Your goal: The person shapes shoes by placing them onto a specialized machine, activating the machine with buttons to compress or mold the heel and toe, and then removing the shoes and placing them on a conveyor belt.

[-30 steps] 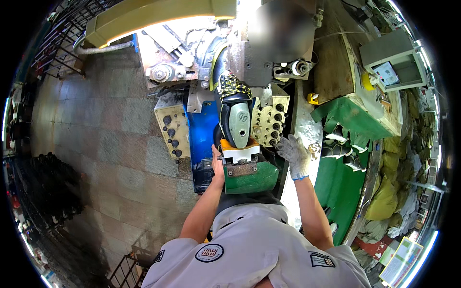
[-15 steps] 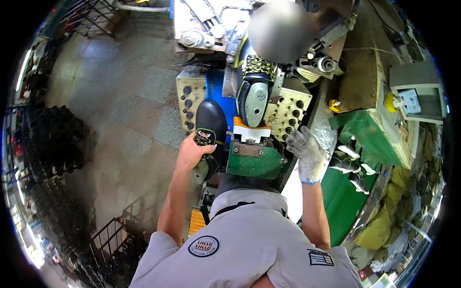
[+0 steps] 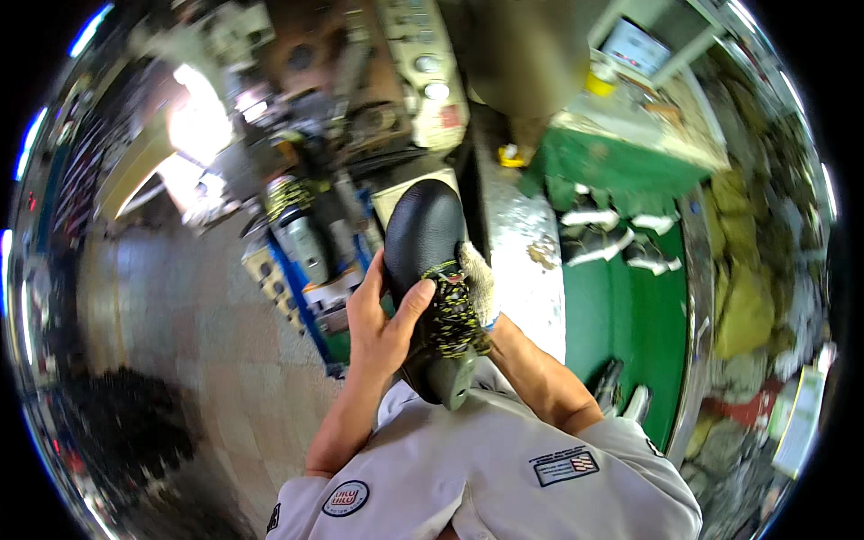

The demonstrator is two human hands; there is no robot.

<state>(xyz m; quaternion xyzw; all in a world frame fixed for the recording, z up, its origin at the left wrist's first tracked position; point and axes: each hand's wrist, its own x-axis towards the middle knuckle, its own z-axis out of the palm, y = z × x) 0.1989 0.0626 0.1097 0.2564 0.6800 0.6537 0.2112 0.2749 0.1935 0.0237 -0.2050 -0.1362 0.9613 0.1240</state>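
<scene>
In front of my chest is a black shoe upper [image 3: 425,229] with yellow-speckled laces, stretched on a grey-green shoe last [image 3: 454,378]. Its toe points away from me and the last's heel end comes toward me. My bare left hand [image 3: 378,324] grips its left side, thumb near the laces. On the right side my right hand [image 3: 479,283], in a whitish knit glove, holds the shoe too, with its fingers partly hidden behind it. To the left, another laced shoe upper on a last [image 3: 304,238] sits in the machine [image 3: 324,279].
A metal-covered ledge [image 3: 526,261] runs along my right. Beyond it a green surface [image 3: 621,315] carries several dark shoes with white soles. A bench with a green cloth [image 3: 621,166] stands at the far right, holding a yellow container [image 3: 600,79]. Dark piled goods [image 3: 126,423] lie at left.
My view has turned right, so the machine appears farther left. The shoe in my left hand has risen from beside the machine to my chest. My right hand, open before, now holds it.
</scene>
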